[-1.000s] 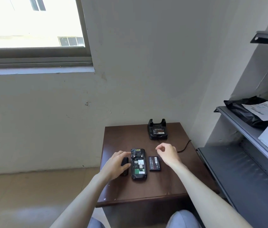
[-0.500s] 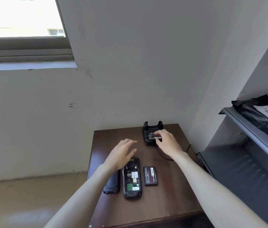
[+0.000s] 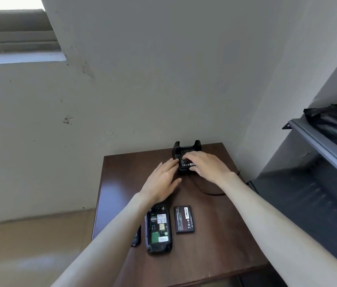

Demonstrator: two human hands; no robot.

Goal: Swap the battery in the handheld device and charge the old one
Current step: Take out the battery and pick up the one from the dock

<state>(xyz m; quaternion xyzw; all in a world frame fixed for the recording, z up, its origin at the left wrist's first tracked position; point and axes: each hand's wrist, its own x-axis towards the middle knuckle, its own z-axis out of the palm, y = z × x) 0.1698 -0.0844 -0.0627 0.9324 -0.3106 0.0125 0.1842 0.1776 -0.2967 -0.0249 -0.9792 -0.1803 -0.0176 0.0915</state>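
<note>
The black handheld device lies face down on the brown table, its battery bay bare. A loose black battery rests just right of it, and the back cover peeks out from under my left forearm. A black charging cradle stands at the table's far edge with another battery seated in it. My right hand lies over that battery, fingers curled on it. My left hand is flat with fingers apart, its fingertips touching the cradle's left side.
The cradle's black cable curls over the table to the right. A grey metal shelf unit stands close on the right, with a black plastic bag on its upper shelf. The wall runs directly behind the table.
Both hands have moved away from the device to the cradle. The right hand got there first and now covers the battery in it; the left hand followed to the cradle's side.
</note>
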